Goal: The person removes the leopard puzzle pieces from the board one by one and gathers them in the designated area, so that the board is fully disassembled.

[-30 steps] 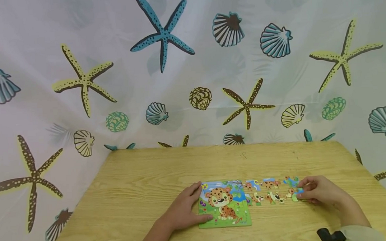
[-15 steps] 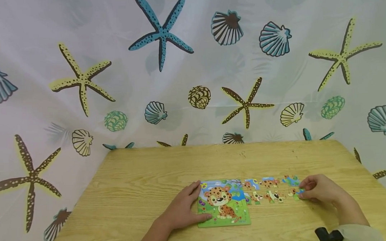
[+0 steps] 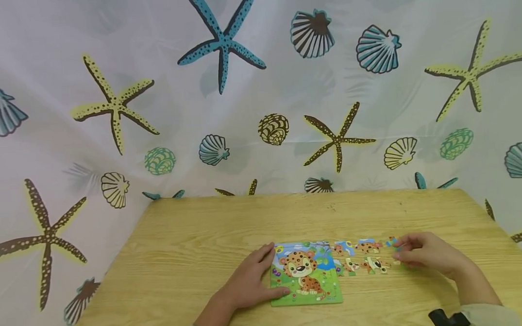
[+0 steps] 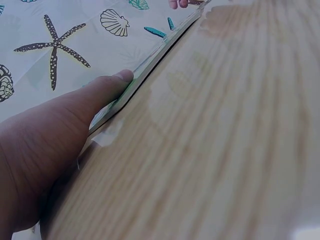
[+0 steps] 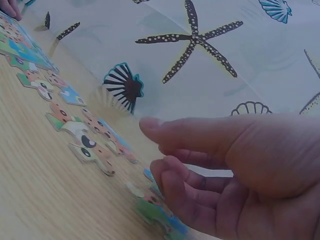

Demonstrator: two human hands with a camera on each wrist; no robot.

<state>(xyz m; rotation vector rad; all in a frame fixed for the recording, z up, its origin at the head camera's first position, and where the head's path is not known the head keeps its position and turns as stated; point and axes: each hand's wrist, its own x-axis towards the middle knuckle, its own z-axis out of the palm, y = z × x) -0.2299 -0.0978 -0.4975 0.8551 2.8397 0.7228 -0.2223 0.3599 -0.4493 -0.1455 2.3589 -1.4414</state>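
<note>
A square jigsaw puzzle board (image 3: 307, 275) with a cartoon leopard picture lies on the wooden table. My left hand (image 3: 246, 283) rests at its left side, the fingers along the left edge and the thumb laid over the front left part; in the left wrist view the thumb (image 4: 107, 90) lies on top of the board. Loose puzzle pieces (image 3: 375, 265) lie in two rows right of the board. Over the right end of these rows hovers my right hand (image 3: 433, 255), partly hiding pieces. In the right wrist view its thumb and fingers stand apart, with nothing seen between them.
The light wooden table (image 3: 203, 233) reaches back to a white curtain (image 3: 249, 95) printed with starfish and shells. The curtain also closes in both sides. A black object (image 3: 449, 318) sits at the right sleeve.
My right hand has shifted left, further over the right-end pieces, and now covers more of them. The left hand and the board stay in place. The head view has shifted slightly.
</note>
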